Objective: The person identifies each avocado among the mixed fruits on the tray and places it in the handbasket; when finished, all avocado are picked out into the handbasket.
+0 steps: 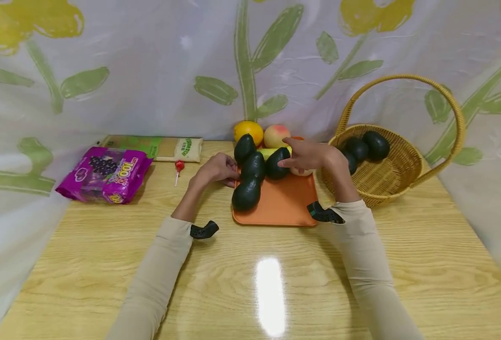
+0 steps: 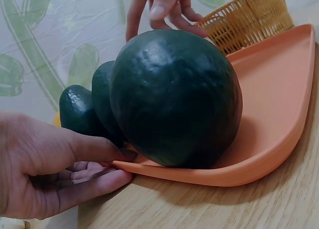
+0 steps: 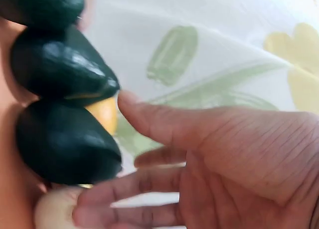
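Pinching the tray rim (image 2: 239, 177) — left hand (image 1: 216, 169); loosely spread — right hand (image 1: 311, 155).

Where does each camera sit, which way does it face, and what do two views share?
Head: on the head, facing forward and down at the orange tray and wicker basket; left hand, right hand and sleeves show.
Left wrist: on that wrist, facing dark green avocados on the tray; the left hand pinches its rim, the right hand shows beyond.
Right wrist: on that wrist, facing avocados and patterned backdrop; the right hand looms close.
Shared: head and left wrist both show the basket.
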Demonstrator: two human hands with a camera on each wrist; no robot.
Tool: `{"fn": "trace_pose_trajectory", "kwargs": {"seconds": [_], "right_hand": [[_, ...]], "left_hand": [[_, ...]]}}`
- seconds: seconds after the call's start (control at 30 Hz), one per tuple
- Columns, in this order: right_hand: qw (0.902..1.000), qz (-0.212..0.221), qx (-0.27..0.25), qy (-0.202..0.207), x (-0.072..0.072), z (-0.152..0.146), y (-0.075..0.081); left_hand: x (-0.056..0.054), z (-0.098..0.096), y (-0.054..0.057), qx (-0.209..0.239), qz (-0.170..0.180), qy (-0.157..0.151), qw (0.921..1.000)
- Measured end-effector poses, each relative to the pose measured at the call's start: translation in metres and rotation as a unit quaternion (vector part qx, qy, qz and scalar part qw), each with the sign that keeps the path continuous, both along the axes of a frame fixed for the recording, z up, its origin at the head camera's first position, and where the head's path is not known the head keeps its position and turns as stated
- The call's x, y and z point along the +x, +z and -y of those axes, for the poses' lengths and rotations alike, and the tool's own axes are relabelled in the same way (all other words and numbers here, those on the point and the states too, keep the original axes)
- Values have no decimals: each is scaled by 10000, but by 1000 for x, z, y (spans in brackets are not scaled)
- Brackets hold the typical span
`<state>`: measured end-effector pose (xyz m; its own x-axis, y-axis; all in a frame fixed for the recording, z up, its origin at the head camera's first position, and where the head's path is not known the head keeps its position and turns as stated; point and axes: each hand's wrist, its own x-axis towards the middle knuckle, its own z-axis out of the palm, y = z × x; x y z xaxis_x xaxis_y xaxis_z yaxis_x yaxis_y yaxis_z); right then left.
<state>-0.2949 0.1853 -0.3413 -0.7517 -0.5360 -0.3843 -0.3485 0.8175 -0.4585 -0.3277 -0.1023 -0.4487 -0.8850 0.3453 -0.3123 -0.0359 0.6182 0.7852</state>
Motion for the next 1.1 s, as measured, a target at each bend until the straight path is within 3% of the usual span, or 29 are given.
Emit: {"fn": "trace_pose_trajectory", "kwargs": {"seconds": [0.23, 0.4, 0.57, 0.7, 0.87, 1.1], "right_hand": [[9912, 220, 1039, -790, 2, 22, -5], [9809, 91, 1640, -1042, 1, 37, -8], [9827, -2, 1472, -1121, 2, 38, -12], [9904, -192, 1156, -734, 2, 35, -11], [9924, -745, 952, -241, 1, 35, -12], [9901, -1194, 715, -170, 5, 31, -6]], "left_hand": [[-1, 0, 0, 100, 118, 11, 9999], [0, 2, 0, 166, 104, 85, 9998], [2, 3, -2, 100, -78, -11, 9999], [2, 2, -3, -5, -217, -50, 9998], [3, 1, -3, 169, -30, -15, 9999], [3, 1, -1, 271, 142, 110, 9995]]}}
